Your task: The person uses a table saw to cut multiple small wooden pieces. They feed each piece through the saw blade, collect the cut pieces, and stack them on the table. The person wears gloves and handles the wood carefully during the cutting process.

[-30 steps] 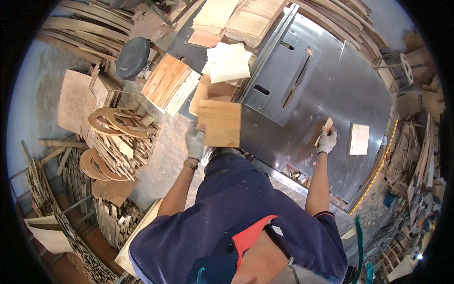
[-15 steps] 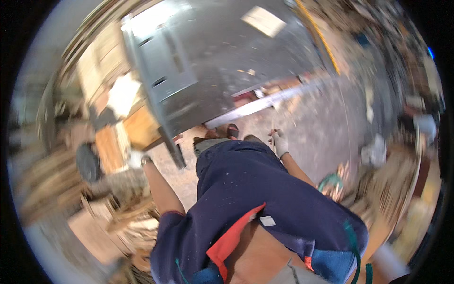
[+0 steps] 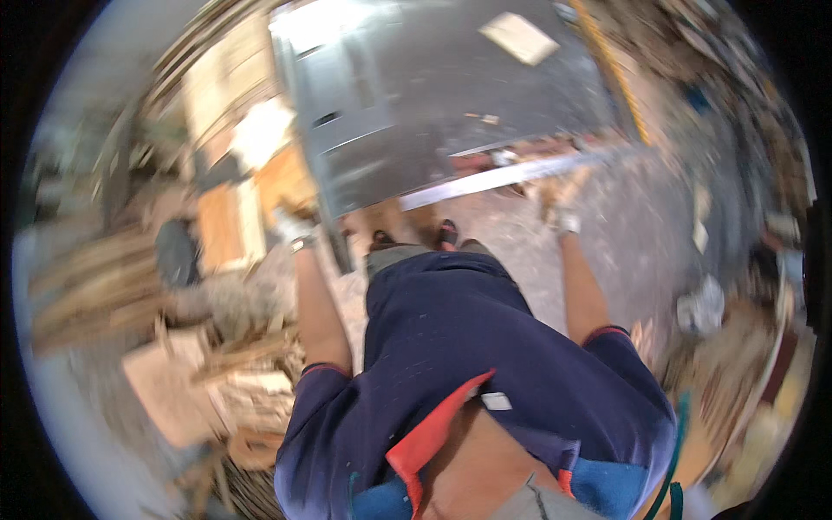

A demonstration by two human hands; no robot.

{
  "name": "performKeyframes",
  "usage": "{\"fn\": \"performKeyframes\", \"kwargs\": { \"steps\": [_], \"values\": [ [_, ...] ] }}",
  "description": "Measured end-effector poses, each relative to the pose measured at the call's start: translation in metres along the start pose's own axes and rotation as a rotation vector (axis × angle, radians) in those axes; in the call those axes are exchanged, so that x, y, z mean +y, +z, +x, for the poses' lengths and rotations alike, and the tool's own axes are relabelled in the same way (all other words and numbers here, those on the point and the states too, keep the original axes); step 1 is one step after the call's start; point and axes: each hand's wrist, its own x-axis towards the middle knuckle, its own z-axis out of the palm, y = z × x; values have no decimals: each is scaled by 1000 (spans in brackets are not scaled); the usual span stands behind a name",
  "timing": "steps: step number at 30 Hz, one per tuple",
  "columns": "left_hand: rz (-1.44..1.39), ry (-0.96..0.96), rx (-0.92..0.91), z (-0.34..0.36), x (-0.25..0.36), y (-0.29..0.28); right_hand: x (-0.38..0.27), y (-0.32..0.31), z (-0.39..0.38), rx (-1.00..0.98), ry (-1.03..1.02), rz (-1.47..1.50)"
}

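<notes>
My left hand (image 3: 293, 227), in a pale glove, is beside the near left corner of a dark metal machine table (image 3: 433, 78). It is close to a block of orange-brown wood (image 3: 286, 180), and I cannot tell whether they touch. My right hand (image 3: 563, 220), also gloved, hangs over the floor just off the table's near edge. Motion smears the fingers of both hands, so what they hold, if anything, does not show. A light metal bar (image 3: 494, 179) runs along the table's near edge. A pale flat piece of wood (image 3: 520, 38) lies on the tabletop.
Stacked boards (image 3: 100, 282) and offcuts (image 3: 251, 403) lie to my left, near a dark round object (image 3: 177, 253). A yellow strip (image 3: 611, 69) lines the table's right side. On the right are a whitish crumpled bag (image 3: 700, 305) and more wood (image 3: 728, 373).
My right arm has reached forward and outward, away from my body. My left hand has moved nearer the table's corner. The whole view has shifted, with the table now further right.
</notes>
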Motion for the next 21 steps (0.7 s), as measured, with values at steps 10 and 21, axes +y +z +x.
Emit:
{"fn": "performKeyframes", "kwargs": {
  "steps": [10,21],
  "values": [
    [45,428,649,-78,56,-213,-187,155,-190,-918,-119,195],
    [1045,748,465,13,310,-232,-327,378,-541,-1402,-683,-433]
  ]
}}
